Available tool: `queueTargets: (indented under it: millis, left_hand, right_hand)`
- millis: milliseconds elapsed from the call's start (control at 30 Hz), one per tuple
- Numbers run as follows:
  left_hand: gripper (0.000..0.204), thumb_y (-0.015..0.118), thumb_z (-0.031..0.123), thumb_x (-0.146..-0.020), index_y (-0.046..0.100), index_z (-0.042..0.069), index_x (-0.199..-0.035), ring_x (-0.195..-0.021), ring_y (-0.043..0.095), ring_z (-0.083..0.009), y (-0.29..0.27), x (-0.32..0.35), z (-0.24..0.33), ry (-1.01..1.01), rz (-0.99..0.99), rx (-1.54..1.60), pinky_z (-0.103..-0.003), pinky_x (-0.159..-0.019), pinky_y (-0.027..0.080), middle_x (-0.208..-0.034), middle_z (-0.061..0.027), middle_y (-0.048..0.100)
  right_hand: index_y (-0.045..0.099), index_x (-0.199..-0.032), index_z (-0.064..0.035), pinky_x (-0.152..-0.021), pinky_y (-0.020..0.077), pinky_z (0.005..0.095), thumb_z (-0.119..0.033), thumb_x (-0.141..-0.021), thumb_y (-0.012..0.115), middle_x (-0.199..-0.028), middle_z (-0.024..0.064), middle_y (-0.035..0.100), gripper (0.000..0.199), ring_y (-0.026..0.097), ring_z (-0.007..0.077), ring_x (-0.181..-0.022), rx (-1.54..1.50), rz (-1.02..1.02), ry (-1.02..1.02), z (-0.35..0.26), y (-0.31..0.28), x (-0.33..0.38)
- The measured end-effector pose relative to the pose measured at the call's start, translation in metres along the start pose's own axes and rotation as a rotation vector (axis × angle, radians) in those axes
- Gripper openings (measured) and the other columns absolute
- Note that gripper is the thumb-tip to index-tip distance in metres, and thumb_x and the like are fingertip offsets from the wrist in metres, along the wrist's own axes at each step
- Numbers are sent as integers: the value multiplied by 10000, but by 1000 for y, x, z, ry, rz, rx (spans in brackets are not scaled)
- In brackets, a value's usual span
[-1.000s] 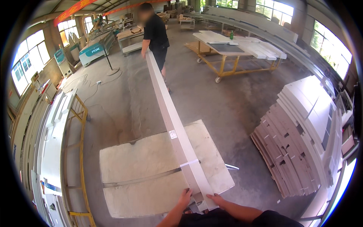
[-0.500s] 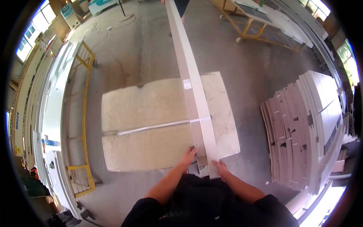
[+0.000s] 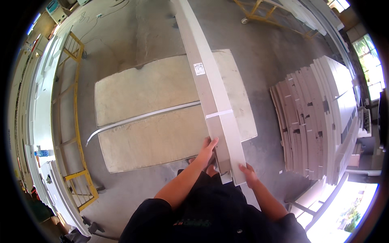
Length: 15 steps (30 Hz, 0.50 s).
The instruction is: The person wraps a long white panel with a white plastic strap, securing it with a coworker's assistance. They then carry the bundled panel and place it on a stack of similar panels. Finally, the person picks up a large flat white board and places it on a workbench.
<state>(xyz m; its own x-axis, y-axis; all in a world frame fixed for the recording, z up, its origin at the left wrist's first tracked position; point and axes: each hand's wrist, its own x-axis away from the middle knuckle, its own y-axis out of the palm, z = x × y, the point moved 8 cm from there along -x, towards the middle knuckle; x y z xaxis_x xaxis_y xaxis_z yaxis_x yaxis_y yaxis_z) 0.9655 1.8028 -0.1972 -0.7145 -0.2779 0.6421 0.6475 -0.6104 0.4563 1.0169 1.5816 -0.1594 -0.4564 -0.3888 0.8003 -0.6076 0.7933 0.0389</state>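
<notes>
A long, pale, box-shaped beam (image 3: 221,97) stretches from my waist to the top edge of the picture. It has a printed label (image 3: 199,69) and a white band (image 3: 219,114) across it. My left hand (image 3: 208,151) grips its left edge close to the near end, thumb on the side. On the opposite edge, my right hand (image 3: 249,174) is closed with the fingers partly hidden beneath. Under the beam, a large beige board (image 3: 158,137) lies low over the floor. A loose white strap (image 3: 150,112) runs across it, its free end curling past the left edge.
To the left, a yellow-framed trolley (image 3: 75,109) stands beside long white panels (image 3: 42,105). A tall stack of pale boards (image 3: 302,125) is on the right. Another yellow wheeled frame (image 3: 263,16) is at the far right, and a cable (image 3: 91,26) trails over the floor far left.
The beam's near end and both hands have shifted right in view. The strap's free end now extends past the board's left edge. The person at the beam's far end has left view.
</notes>
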Motion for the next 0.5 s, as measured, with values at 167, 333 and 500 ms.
queueTargets:
  millis: [167, 333, 500]
  left_hand:
    - [657, 607, 508, -898, 477, -4, -1289, -1047, 516, -180, -14, 13, -33, -36, 71, -254, -341, -889, 407, -1161, -90, 582]
    - [783, 654, 583, -838, 492, -42, -1281, -1075, 553, -194, -17, 40, -65, -17, 52, -294, -329, -870, 453, -1203, -128, 590]
    - [714, 647, 536, -865, 530, -60, -1240, -1031, 595, -199, -15, 75, -108, -46, 11, -299, -337, -851, 508, -1186, -135, 588]
  right_hand:
    - [560, -1233, 31, -864, 476, 346, -429, -891, 657, -1091, 122, 644, 581, 605, 205, -991, 38, 51, -31, 46, -14, 22]
    - [567, -1227, 38, -855, 474, 343, -456, -877, 667, -1081, 128, 649, 613, 602, 201, -981, 59, 70, -61, 95, -24, 42]
    - [560, -1240, 47, -867, 477, 354, -471, -880, 654, -1095, 148, 652, 638, 613, 224, -994, 112, 88, -44, 146, -41, 61]
